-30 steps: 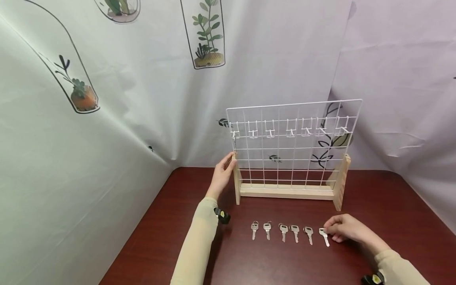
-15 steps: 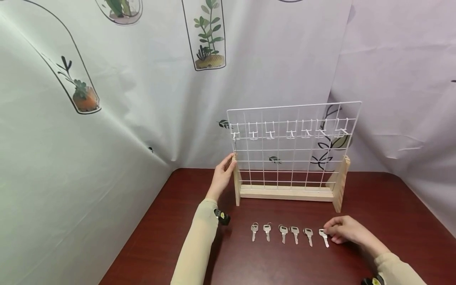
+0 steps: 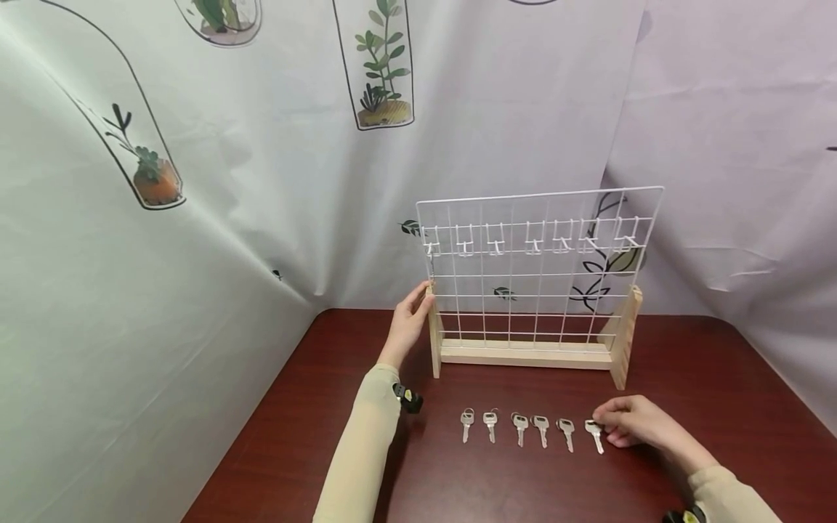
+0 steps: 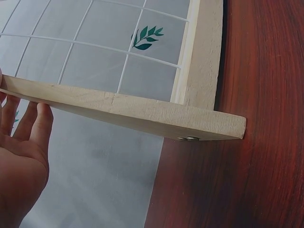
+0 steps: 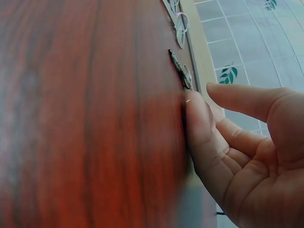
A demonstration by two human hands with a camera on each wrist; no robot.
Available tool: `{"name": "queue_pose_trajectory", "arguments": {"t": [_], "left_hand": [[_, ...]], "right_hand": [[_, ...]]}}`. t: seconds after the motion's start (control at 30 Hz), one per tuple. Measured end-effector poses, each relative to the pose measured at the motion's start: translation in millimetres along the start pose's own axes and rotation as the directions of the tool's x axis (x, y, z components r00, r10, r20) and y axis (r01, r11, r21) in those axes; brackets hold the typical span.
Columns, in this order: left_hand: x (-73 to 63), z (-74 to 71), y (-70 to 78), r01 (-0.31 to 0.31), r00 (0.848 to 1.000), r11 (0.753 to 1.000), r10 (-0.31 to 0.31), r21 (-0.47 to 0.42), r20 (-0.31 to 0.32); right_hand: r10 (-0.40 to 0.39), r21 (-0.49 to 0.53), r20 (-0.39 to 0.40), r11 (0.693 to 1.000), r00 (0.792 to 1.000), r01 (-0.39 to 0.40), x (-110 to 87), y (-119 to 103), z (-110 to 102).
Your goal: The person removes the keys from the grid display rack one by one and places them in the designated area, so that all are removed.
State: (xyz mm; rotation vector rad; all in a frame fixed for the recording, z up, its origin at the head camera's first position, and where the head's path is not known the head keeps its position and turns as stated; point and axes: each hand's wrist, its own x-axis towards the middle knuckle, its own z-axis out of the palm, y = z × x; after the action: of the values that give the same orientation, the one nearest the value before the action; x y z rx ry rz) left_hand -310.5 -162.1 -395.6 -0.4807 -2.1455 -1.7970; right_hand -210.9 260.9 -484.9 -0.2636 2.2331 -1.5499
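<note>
In the head view my left hand (image 3: 407, 323) grips the upper part of the left wooden upright of a white wire-grid rack (image 3: 536, 274). The left wrist view shows the fingers against this wooden upright (image 4: 128, 111), with the thumb mostly out of frame. On the table, my right hand (image 3: 634, 421) has its fingertips at the head of the rightmost silver key (image 3: 595, 438) and seems to pinch it. The right wrist view shows a key (image 5: 183, 71) by the fingertips. Several more keys with rings, such as the leftmost key (image 3: 467, 426), lie in a row to the left.
Several white hooks (image 3: 534, 247) hang in a row across the upper grid. Something thin and small hangs at the leftmost hook (image 3: 431, 249). A wooden base bar (image 3: 526, 356) joins the uprights. The dark red table (image 3: 458, 487) meets a plant-print curtain (image 3: 294, 145) behind.
The head view shifts slightly between the first frame and the second. Both hands, the rack and the keys otherwise stay in place.
</note>
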Motion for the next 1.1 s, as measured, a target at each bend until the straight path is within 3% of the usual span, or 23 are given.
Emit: {"name": "queue_pose_trajectory", "arguments": {"t": [0.33,0.6,1.1], "left_hand": [[-1.1,-0.5,-0.8,-0.008,1.000,1.000,0.008,0.002,0.002],[-0.6,-1.4,-0.8,-0.001,1.000,1.000,0.001,0.003,0.008],[-0.6,-0.4,-0.5,-0.008,1.000,1.000,0.008,0.005,0.000]], "right_hand": [[-0.050,-0.008,-0.042,0.999,0.998,0.049,-2.8,-9,-4],[-0.039,-0.025,-0.108,0.999,0.993,0.036,-2.4,-17,-5],[-0.201,0.033,-0.105,0.978,0.974,0.205,13.0,-64,13]]}}
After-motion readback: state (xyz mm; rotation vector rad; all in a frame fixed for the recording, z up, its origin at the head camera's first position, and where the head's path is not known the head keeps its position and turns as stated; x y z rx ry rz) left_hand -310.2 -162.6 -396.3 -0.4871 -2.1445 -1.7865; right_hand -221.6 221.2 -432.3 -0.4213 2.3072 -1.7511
